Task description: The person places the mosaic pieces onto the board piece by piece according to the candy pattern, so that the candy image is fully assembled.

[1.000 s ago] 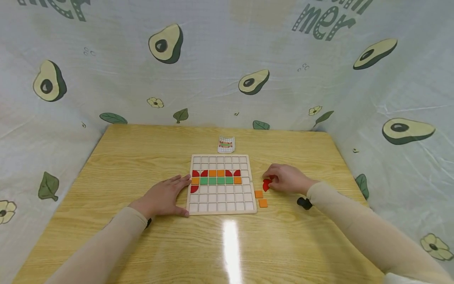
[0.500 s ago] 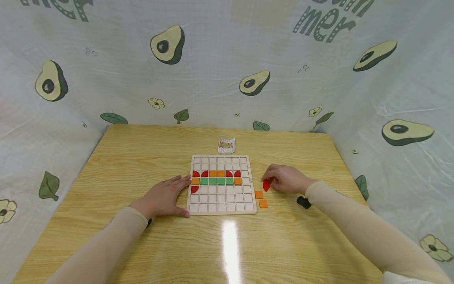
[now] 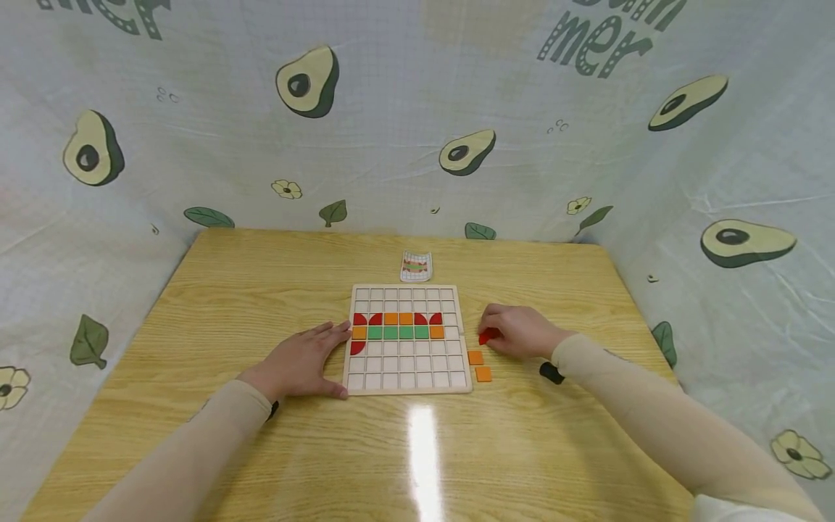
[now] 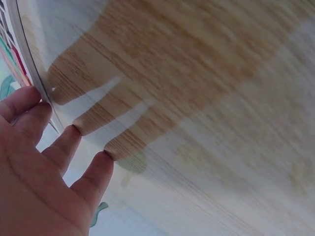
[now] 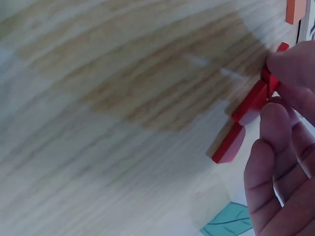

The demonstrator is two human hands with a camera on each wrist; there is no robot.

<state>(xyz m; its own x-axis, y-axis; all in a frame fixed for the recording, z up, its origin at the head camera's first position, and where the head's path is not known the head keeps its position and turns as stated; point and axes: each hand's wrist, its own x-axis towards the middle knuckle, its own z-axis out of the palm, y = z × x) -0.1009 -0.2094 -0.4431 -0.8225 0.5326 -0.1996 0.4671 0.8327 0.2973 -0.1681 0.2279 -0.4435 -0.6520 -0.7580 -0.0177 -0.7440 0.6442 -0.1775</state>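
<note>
A square wooden grid board [image 3: 404, 366] lies mid-table with red quarter-circle, orange and green square tiles in three of its rows. Along its left edge rests my left hand [image 3: 301, 362], fingers spread, fingertips right at the rim; the left wrist view shows the fingers [image 4: 93, 177] extended near that edge. Right of the board, my right hand [image 3: 518, 330] pinches a red quarter-circle tile [image 3: 485, 335] between thumb and fingers, low over the table. In the right wrist view, more red tiles [image 5: 250, 102] lie at the fingertips, partly hidden by the thumb.
Two orange square tiles [image 3: 483, 374] lie beside the board's right edge, below my right hand. Behind the board a small pattern card [image 3: 416, 267] lies on the wooden table [image 3: 274, 275]. A printed cloth [image 3: 391, 87] hangs at the back and sides.
My right hand has shifted slightly left towards the board, and less red shows under its fingers. The left hand and the tiles on the board have stayed put.
</note>
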